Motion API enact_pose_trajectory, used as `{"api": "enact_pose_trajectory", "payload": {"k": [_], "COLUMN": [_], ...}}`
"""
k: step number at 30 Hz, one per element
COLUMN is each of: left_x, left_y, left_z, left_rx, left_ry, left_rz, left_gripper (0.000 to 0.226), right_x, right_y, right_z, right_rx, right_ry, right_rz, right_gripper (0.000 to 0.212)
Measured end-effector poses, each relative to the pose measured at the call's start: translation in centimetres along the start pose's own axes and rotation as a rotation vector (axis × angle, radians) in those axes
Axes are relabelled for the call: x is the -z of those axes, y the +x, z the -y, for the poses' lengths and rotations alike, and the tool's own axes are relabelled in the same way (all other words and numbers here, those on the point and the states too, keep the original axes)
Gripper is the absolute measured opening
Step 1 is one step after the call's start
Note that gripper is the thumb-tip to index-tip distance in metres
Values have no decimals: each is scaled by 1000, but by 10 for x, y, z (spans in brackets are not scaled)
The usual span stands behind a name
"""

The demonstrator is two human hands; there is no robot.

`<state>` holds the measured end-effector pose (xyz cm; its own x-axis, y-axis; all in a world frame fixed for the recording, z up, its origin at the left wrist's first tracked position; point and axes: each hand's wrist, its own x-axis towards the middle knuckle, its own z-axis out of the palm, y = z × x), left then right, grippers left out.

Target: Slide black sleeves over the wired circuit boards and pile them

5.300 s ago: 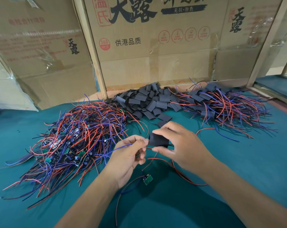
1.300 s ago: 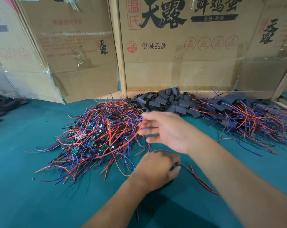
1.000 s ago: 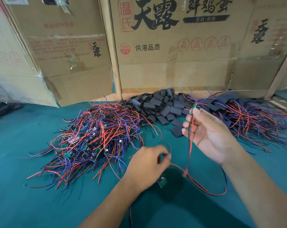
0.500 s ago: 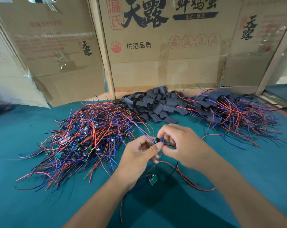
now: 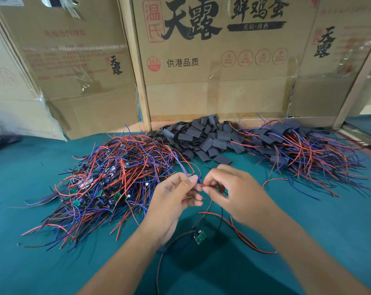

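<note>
While my right hand was up by the sleeve heap a second ago with a wire dangling from it, it has now come back to meet the left over the bench (image 5: 31,262), so a fresh board is in hand and needs straightening before any sleeve goes on.

Far left, one tangled pile of bare wired boards (image 5: 108,175), far too many to count. Next, my left hand (image 5: 171,201), its fingers curled and pinching a small circuit board (image 5: 196,177) by its blue lead. Just below lies one more loose board (image 5: 200,237), green, flat on the bench with its wires trailing. My right hand (image 5: 235,194) pinches that held board's red wire (image 5: 208,185) between thumb and forefinger.

Behind, one heap of empty black sleeves (image 5: 203,139), dozens at a guess. Far right, one finished pile of sleeved boards (image 5: 297,150). Two hands, two loose boards, three heaps. No sleeve is in my fingers yet.
</note>
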<state>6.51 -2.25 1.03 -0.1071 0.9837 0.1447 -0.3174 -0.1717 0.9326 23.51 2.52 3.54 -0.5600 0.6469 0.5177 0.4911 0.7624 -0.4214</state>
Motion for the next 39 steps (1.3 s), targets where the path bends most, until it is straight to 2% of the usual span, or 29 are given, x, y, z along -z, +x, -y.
{"api": "enact_pose_trajectory", "payload": {"k": [3,7,11,14,16,18,21,26,31,37,39], "left_x": [0,1,13,23,24,23,22,23,23,24,25], "left_y": [-1,0,6,11,12,11,10,10,9,9,10], "left_z": [-3,-10,-22,-26,-25,-23,-23,-24,-24,-20,-19], "left_rx": [-11,-83,-175,-237,-248,-242,-230,-225,-183,-165,-154], "left_ry": [1,-51,-129,-116,-82,-61,-67,-135,-179,-145,-141], "left_rz": [-11,-83,-222,-319,-326,-317,-317,-278,-252,-219,-216], "left_gripper": [21,13,15,20,27,24,24,12,10,10,11], "right_x": [-2,-5,-3,-4,-8,-17,-38,-76,-96,-88,-76], "right_y": [-2,-1,3,30,63,99,140,173,177,171,164], "right_z": [7,10,9,-5,-27,-53,-83,-100,-97,-100,-95], "right_rx": [53,-22,-82,-196,-279,-318,-373,-312,-209,-308,-303], "right_ry": [-114,53,201,293,162,-62,-255,-559,-714,-678,-688], "right_rz": [-25,-31,-2,56,91,152,281,389,308,216,152], "right_gripper": [5,4,7,22,19,18,14,26,11,25,22]}}
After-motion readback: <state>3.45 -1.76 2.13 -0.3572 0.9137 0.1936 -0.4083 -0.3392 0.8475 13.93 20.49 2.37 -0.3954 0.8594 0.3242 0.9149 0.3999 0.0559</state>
